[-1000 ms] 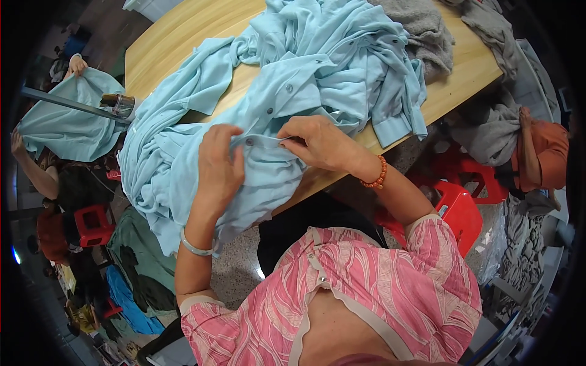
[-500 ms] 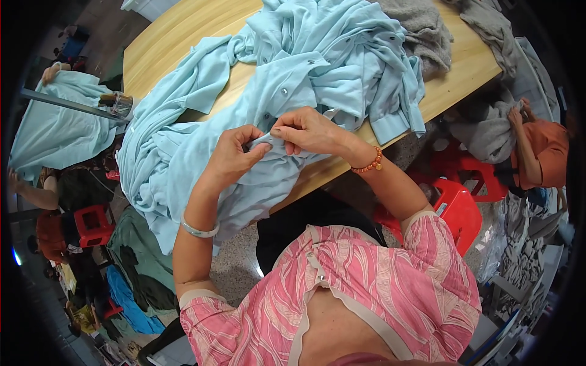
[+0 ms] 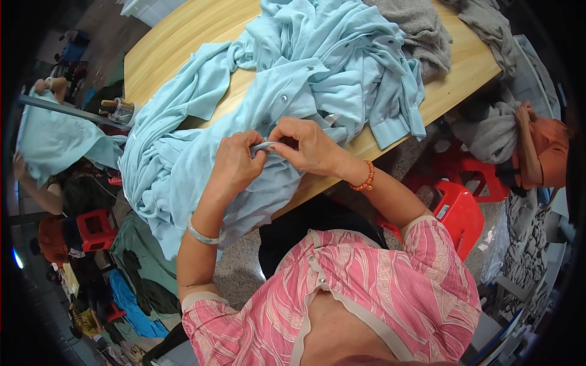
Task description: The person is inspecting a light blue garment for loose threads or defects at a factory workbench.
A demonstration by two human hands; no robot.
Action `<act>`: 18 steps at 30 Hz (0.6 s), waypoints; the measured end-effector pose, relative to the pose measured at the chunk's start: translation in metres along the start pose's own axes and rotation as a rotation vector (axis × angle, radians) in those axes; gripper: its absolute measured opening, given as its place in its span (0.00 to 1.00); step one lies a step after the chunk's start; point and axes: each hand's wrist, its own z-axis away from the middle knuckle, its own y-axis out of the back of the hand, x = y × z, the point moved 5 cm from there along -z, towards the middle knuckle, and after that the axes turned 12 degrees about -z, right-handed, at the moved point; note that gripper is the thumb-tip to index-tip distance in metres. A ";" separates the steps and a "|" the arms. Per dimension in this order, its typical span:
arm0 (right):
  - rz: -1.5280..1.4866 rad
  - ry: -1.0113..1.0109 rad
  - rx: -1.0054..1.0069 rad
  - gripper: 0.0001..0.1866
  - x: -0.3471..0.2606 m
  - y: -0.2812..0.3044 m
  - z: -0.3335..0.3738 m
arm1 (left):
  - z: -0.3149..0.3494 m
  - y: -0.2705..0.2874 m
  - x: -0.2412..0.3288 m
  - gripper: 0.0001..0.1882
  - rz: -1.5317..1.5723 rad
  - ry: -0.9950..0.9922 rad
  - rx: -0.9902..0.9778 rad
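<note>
A heap of light blue knitted garments (image 3: 189, 161) with shiny buttons lies over the near part of a wooden table (image 3: 177, 46) and hangs past its front edge. My left hand (image 3: 238, 160), below a pale bangle, pinches a folded edge of the blue fabric between thumb and fingers. Close beside it, my right hand (image 3: 305, 146), with an orange bead bracelet at the wrist, pinches the same edge. A short stretch of that folded edge shows between the two thumbs. Whether a button or thread is between the fingertips is hidden.
Grey knitwear (image 3: 415, 30) lies at the table's far right. Red plastic stools (image 3: 455, 213) stand right of me. At the left, a person holds up a blue garment (image 3: 70, 140) beside a clear container (image 3: 119, 111). Another person handles grey cloth (image 3: 488, 131) at the right.
Both hands have shifted slightly down, and my right fingers have curled more around the fabric edge. The person at the left has moved the blue garment they hold.
</note>
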 end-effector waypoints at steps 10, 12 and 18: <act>0.109 -0.013 -0.031 0.06 0.007 -0.003 0.004 | -0.024 -0.011 -0.019 0.12 0.244 0.055 0.129; 0.104 -0.010 -0.034 0.06 0.006 -0.003 0.005 | -0.031 -0.014 -0.013 0.08 -0.013 -0.006 0.197; 0.157 0.005 -0.039 0.08 0.001 -0.001 0.007 | -0.042 -0.023 -0.010 0.06 -0.135 0.014 0.153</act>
